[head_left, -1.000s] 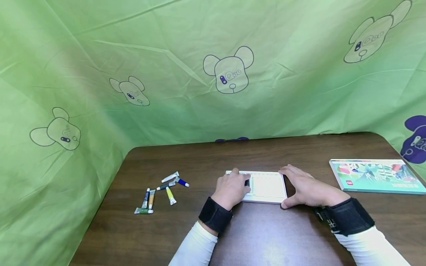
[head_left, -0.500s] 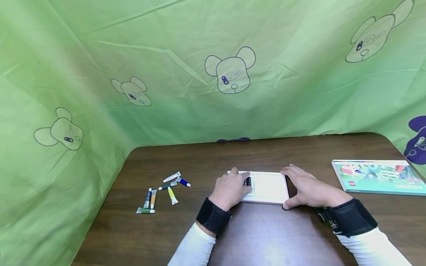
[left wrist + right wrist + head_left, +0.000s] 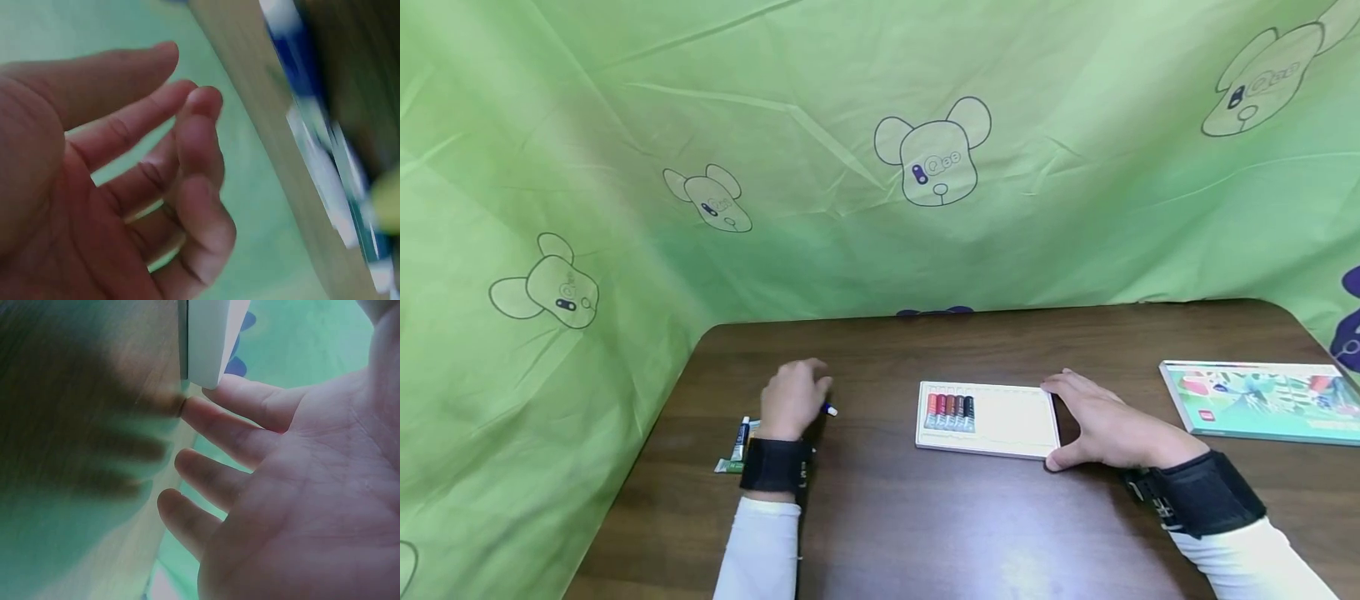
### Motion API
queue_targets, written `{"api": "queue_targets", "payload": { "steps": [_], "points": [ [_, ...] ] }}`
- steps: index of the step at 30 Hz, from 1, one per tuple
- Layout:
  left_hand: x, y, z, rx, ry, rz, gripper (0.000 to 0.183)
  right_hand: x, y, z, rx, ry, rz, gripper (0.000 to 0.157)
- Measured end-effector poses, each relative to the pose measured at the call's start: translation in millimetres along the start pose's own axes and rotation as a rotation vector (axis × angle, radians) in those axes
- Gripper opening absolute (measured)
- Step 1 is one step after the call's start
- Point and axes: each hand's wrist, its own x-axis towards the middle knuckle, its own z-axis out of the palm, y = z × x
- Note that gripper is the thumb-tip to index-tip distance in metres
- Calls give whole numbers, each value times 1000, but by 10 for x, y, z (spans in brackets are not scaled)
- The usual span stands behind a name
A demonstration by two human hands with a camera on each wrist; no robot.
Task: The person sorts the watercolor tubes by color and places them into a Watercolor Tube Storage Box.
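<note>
A white tray [image 3: 1015,417] lies on the table with several small paint tubes [image 3: 951,412] in a row at its left end, orange-red through black. My right hand [image 3: 1097,421] rests at the tray's right end, thumb by the near corner and index finger by the far one; in the right wrist view the fingers are straight, the index touching the tray's corner [image 3: 206,362]. My left hand [image 3: 793,400] hovers over the loose tubes at left, fingers loosely bent, nothing between them. Beneath it lie a blue tube [image 3: 294,56] and a white tube [image 3: 322,175]; others are hidden.
Left of the left wrist lie a dark blue tube [image 3: 741,437] and a green tube [image 3: 728,466], partly covered. A flat turquoise box [image 3: 1262,404] with a colourful print lies at the right. A green printed cloth [image 3: 820,167] hangs behind the brown table [image 3: 880,517].
My left hand has left the tray's left end and moved left over the loose tubes, uncovering the row of tubes in the tray. The right hand stays at the tray's right end.
</note>
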Motion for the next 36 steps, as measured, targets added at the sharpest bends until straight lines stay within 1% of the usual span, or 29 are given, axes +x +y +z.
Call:
{"api": "queue_targets", "payload": {
  "steps": [1, 3, 6, 9, 17, 19, 27, 32, 34, 36],
  "points": [
    [7, -81, -34, -2, -11, -47, 32, 1, 1, 1, 0, -2, 0, 106],
    [20, -214, -82, 5, -43, -119, 33, 4, 5, 4, 1, -6, 0, 107],
    [29, -327, -122, 14, -100, -181, 34, 5, 10, 6, 3, -6, 3, 107],
    [41, -353, -117, 17, -132, -204, 35, -3, 21, -1, 2, -4, 1, 107],
    [44, -358, -78, 17, -170, -231, 33, -1, 25, 9, 3, -14, 3, 107],
    [43, -368, -69, 17, -162, -237, 33, 1, 26, 12, 5, -14, 1, 108],
    [31, -381, -35, 12, -92, -247, 24, 6, 27, 8, 0, -11, -6, 107],
    [43, -408, 12, -30, -10, -229, 10, 4, 22, 7, 3, -12, -3, 108],
    [51, -420, 36, -51, 23, -221, 7, 5, 23, 9, 4, -17, 5, 109],
    [59, -430, 60, -65, 47, -216, 9, 3, 25, 8, 5, -21, 5, 109]
  ]
}}
